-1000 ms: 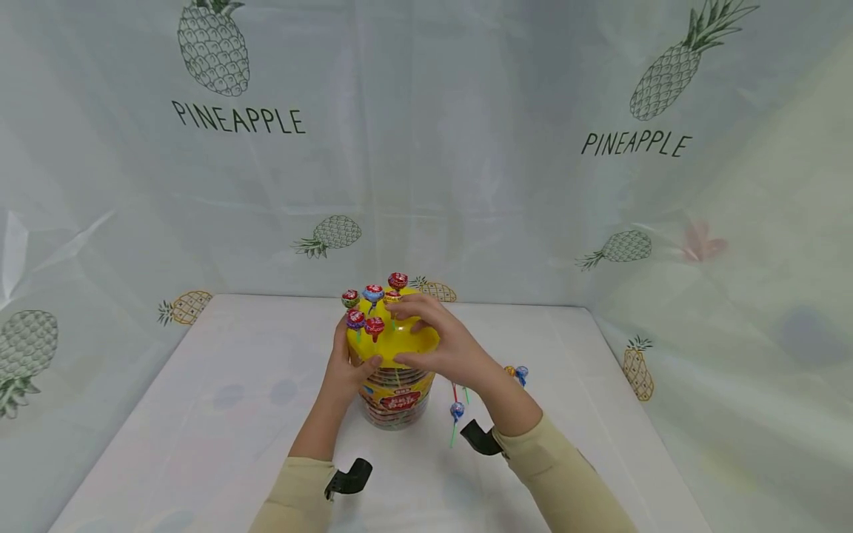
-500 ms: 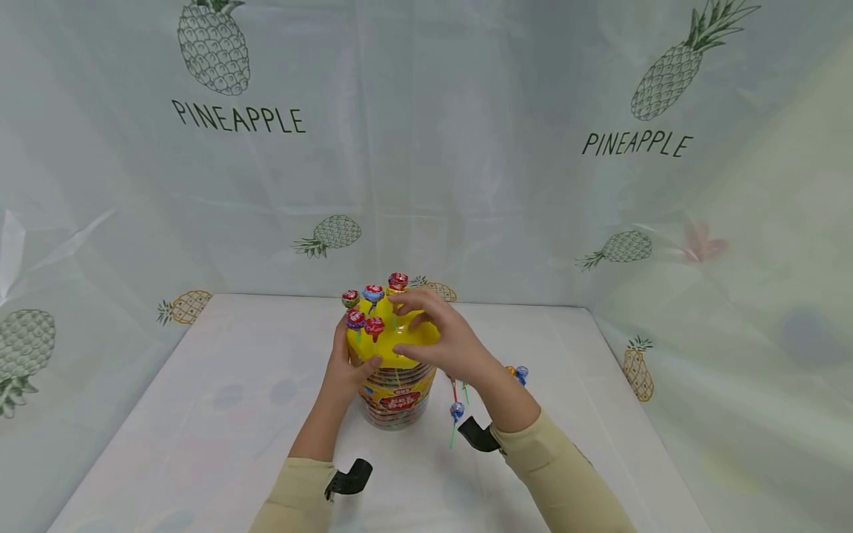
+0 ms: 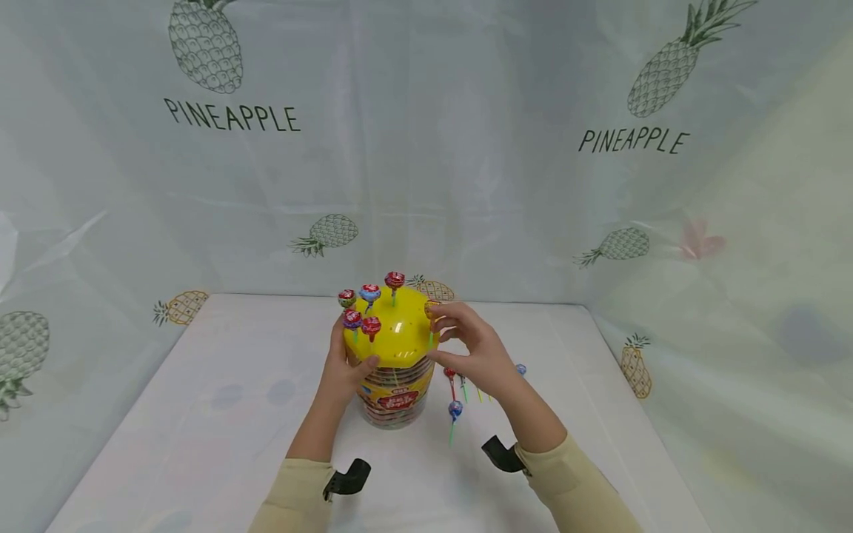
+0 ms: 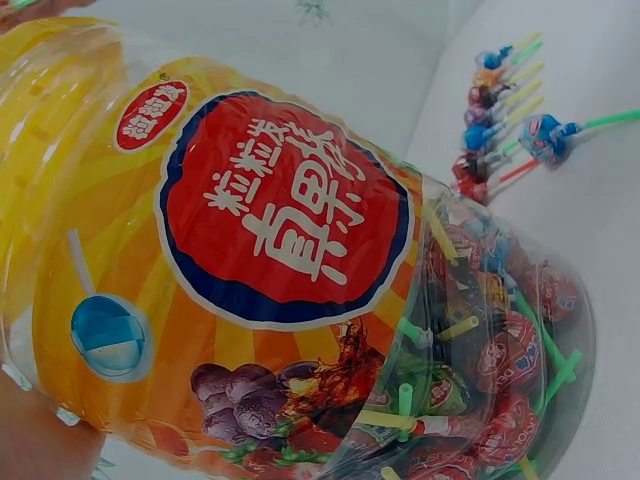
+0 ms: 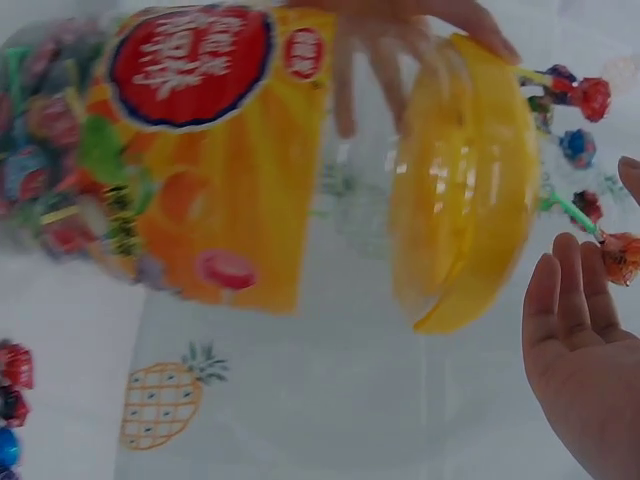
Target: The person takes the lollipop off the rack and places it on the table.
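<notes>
A clear plastic jar [image 4: 290,210] of wrapped lollipops, with an orange and yellow label, stands upright on the table under a yellow domed lid [image 3: 400,333]. Several lollipops stick up from the lid's left and back, among them a red one [image 3: 371,326] and a blue one [image 3: 369,293]. My left hand [image 3: 348,376] grips the jar near its lid, thumb in front. By the lid's right edge my right hand [image 3: 469,344] pinches an orange-wrapped lollipop [image 5: 622,258] by its head, green stick pointing down. Whether the stick touches the lid is unclear.
Several loose lollipops [image 4: 490,100] lie in a row on the white table [image 3: 266,414], right of the jar and partly behind my right arm. A blue lollipop [image 3: 455,409] lies in front of them. A pineapple-print sheet [image 3: 466,185] hangs behind the table.
My right hand has moved right across the lid, carrying the orange lollipop from the lid's back middle to its right edge. My left hand keeps its hold on the jar.
</notes>
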Demonstrator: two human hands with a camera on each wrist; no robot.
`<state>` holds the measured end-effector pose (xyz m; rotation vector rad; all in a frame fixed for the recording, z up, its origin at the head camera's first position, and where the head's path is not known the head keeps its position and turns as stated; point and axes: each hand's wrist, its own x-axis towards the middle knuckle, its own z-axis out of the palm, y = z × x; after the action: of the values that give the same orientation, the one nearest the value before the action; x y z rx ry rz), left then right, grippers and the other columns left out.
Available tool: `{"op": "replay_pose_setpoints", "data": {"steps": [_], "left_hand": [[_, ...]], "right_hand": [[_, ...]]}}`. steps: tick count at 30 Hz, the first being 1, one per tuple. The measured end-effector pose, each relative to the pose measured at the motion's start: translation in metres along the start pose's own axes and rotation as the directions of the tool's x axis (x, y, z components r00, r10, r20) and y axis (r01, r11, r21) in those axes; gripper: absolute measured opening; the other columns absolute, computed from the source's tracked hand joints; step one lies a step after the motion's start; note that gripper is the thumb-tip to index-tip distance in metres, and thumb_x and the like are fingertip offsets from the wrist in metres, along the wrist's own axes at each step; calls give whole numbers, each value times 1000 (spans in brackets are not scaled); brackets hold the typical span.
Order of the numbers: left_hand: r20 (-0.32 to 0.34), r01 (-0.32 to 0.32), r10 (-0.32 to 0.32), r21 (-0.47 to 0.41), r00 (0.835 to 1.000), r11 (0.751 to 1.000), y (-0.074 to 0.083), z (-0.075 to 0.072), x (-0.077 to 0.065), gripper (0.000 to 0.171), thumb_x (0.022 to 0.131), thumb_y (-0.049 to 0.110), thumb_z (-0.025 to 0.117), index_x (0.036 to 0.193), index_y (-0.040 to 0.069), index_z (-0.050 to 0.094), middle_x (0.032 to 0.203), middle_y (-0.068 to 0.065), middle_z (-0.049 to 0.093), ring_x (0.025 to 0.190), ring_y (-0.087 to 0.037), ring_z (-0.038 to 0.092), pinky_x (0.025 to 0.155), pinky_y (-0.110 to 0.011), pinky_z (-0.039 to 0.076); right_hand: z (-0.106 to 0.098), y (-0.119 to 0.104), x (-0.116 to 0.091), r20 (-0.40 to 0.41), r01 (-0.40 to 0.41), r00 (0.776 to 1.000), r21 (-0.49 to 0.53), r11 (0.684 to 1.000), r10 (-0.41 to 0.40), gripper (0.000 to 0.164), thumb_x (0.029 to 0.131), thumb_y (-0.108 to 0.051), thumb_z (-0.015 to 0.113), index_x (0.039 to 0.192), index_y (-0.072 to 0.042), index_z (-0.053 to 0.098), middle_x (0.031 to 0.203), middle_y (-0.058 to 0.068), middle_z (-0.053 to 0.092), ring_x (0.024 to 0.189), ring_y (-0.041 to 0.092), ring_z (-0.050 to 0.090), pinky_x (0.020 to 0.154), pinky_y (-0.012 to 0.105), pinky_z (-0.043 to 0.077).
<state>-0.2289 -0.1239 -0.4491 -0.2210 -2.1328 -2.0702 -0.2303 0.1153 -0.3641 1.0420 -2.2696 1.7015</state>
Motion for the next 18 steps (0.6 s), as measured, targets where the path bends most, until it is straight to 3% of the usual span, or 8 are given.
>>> {"op": "replay_pose_setpoints", "data": {"steps": [8,13,18], "left_hand": [[0,-11,11,2,1000,1000,0,0,0,90,90,41,68,156,24,9,155,-6,26,145,-27,17,115,-56,15],[3,-11,11,-14,1000,1000,-1,0,0,89,90,39,68,156,25,10,155,-4,26,144,-24,19,116,-55,14],[5,-10,10,-13,1000,1000,-1,0,2,89,90,40,69,156,26,9,155,-3,25,145,-24,19,116,-54,14]], "right_hand": [[-12,33,-29,3,-115,993,-43,992,116,52,84,2,74,132,-9,56,123,10,58,104,27,58,90,44,53],[-17,49,-50,19,-237,971,-76,969,239,49,87,-1,72,132,-13,57,121,1,60,102,24,59,91,43,52],[-21,67,-71,38,-296,952,-122,947,302,49,86,1,72,131,-11,57,117,5,61,101,27,59,90,40,52]]}}
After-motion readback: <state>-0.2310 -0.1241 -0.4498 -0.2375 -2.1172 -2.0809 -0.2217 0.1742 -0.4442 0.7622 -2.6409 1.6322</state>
